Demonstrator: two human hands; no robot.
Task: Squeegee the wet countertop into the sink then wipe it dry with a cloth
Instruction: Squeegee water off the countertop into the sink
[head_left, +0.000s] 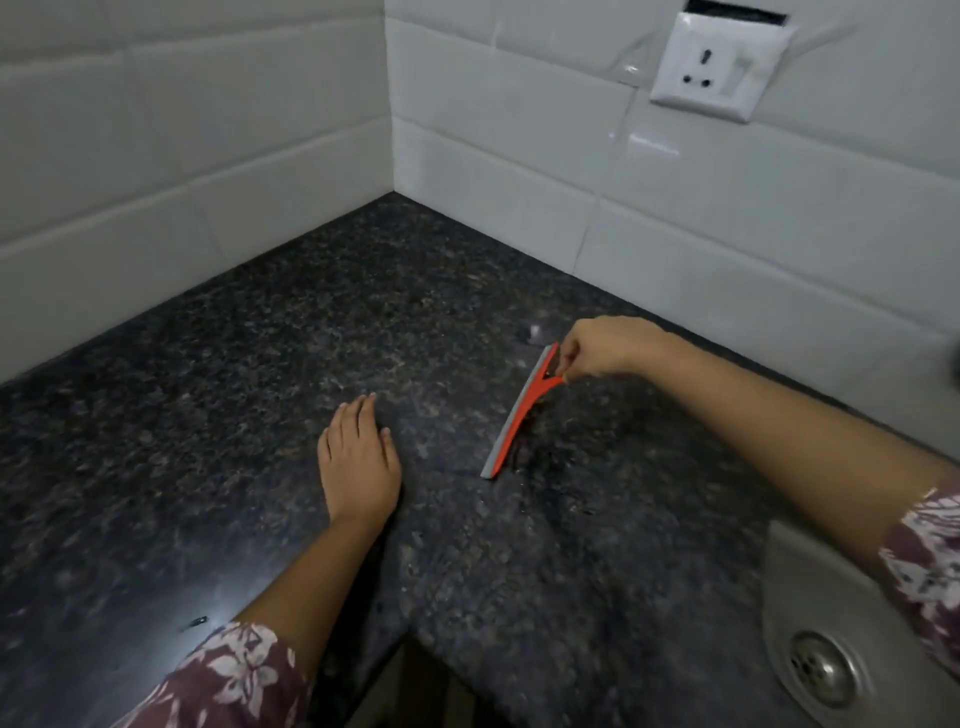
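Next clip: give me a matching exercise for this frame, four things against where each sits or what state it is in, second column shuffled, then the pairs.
Things:
1. left hand
2. right hand
3. squeegee
4. drain

States or places:
A. blade edge on the countertop, handle raised
B. bottom right corner, in the sink
C. flat, palm down on the countertop
D. pinching an orange handle

Pairs: 1-C, 2-D, 3-A, 4-B
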